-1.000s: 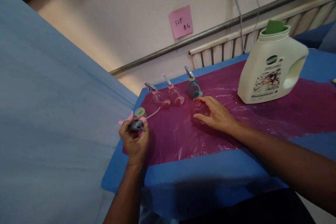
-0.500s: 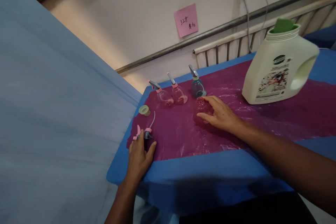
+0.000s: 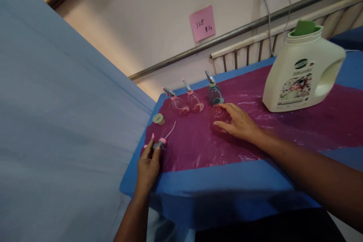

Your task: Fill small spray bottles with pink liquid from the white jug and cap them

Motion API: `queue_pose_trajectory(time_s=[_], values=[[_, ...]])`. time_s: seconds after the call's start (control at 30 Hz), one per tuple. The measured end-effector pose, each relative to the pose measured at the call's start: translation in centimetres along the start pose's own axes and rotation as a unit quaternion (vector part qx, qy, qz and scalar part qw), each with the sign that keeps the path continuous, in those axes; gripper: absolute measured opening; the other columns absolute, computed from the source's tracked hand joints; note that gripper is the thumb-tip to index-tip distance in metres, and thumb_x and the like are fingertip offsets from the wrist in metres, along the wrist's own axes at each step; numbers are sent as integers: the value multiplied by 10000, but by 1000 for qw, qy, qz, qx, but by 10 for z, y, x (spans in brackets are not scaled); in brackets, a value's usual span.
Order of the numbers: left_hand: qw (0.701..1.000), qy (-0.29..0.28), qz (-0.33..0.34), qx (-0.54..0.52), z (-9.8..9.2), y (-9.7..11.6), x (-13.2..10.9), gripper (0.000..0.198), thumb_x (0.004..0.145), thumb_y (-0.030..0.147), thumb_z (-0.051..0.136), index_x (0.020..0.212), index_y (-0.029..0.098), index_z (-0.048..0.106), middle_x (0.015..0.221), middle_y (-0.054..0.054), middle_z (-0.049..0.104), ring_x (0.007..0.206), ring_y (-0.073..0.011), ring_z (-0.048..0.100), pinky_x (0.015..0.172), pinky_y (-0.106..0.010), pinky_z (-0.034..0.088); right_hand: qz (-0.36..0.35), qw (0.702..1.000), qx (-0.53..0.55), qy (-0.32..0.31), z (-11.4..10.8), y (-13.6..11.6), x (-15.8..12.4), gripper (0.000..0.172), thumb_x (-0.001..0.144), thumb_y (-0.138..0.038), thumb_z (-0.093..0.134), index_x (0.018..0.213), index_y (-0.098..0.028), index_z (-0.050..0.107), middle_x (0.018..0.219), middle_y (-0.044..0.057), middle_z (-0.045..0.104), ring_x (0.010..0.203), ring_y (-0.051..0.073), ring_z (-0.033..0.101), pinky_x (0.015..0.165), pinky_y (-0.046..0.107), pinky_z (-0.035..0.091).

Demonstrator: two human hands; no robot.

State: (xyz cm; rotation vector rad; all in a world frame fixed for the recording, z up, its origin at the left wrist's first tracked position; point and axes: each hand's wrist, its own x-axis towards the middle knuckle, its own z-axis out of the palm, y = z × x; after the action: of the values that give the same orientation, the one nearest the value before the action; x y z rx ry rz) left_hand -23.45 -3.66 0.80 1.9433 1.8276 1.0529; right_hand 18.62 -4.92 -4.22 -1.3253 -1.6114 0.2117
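My right hand [image 3: 239, 124] curls round a small clear red bottle [image 3: 216, 115] with no cap, standing on the purple plastic sheet [image 3: 198, 143]. My left hand [image 3: 148, 164] lies stretched out at the sheet's front left corner. Its fingertips touch a pink and grey spray head [image 3: 159, 144], which lies flat on the sheet with its thin tube [image 3: 171, 132] pointing away. A pale green cap [image 3: 158, 118] sits just beyond it.
Three small spray bottles stand in a row at the back: two pink [image 3: 180, 105] [image 3: 195, 103] and one teal [image 3: 214, 93]. A large white detergent jug [image 3: 300, 72] stands at the right. Blue cloth [image 3: 56, 121] rises at the left; a wall and railing [image 3: 244, 51] lie behind.
My left hand set the spray head down on the sheet and opened; its fingers now rest against it. The right hand has stayed on the red bottle.
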Motion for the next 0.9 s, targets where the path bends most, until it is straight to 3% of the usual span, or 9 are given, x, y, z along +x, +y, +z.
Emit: queue_pose_trajectory(time_s=[0.17,0.27,0.37,0.47,0.53,0.63,0.73,0.8,0.9], values=[[993,-77,2,86,-2,-9,2,794,1028,635,643,1694,204,621,1307,-122,860,1080,-309,835,956,-429,667,6,1000,-8,-4,-1,-3,0,612,975,-495,826,1524,-267,679,1442,165,761,1338,408,741,1156,658,611],[982,-93,-22,163,-11,-14,5,732,1049,606,593,1671,224,647,1062,-84,866,892,-300,815,761,-378,609,11,1000,-10,-9,-1,-4,1,616,979,-492,821,1536,-275,672,1456,161,756,1355,411,732,1171,670,600],[974,-63,-35,215,-14,-9,8,675,1078,595,546,1635,235,670,940,-65,832,807,-297,782,713,-371,558,14,1000,-8,-12,-2,-6,1,616,982,-492,816,1535,-262,671,1465,167,753,1371,410,726,1186,669,592],[990,-22,7,138,0,12,9,623,1078,631,576,1524,221,725,1051,-90,839,917,-298,803,844,-412,621,19,1000,-6,-13,-1,-6,1,620,993,-500,804,1544,-255,665,1487,168,744,1391,409,716,1202,669,583],[995,-49,75,43,19,36,8,609,1058,606,628,1511,208,709,1203,-121,834,1079,-303,809,1008,-457,645,19,1000,-5,-10,1,-5,0,635,995,-516,802,1555,-252,660,1495,174,739,1397,412,713,1204,674,581],[976,-150,153,-28,59,82,6,758,1034,529,728,1700,219,545,1554,-179,719,1393,-329,734,1221,-526,580,12,1000,3,5,2,-4,-2,689,982,-574,821,1574,-264,653,1498,180,740,1394,425,717,1199,686,581],[940,-266,189,-96,99,126,11,1021,1015,507,815,1858,257,294,1865,-205,427,1706,-386,479,1395,-601,414,5,999,26,31,-3,-5,-3,680,1037,-626,757,1615,-293,625,1545,176,727,1427,412,708,1215,682,574],[921,-318,176,-142,120,148,19,1148,960,498,893,1877,271,241,1944,-194,269,1796,-418,311,1452,-634,308,3,998,46,53,-8,-5,-1,633,1104,-637,656,1632,-292,608,1560,174,723,1440,386,703,1221,661,576],[900,-364,145,-191,138,163,35,1323,843,511,1007,1878,235,230,1942,-221,256,1804,-465,265,1465,-654,270,8,993,65,96,-13,-3,2,620,1155,-668,534,1622,-267,606,1539,181,738,1419,363,713,1221,640,577]])
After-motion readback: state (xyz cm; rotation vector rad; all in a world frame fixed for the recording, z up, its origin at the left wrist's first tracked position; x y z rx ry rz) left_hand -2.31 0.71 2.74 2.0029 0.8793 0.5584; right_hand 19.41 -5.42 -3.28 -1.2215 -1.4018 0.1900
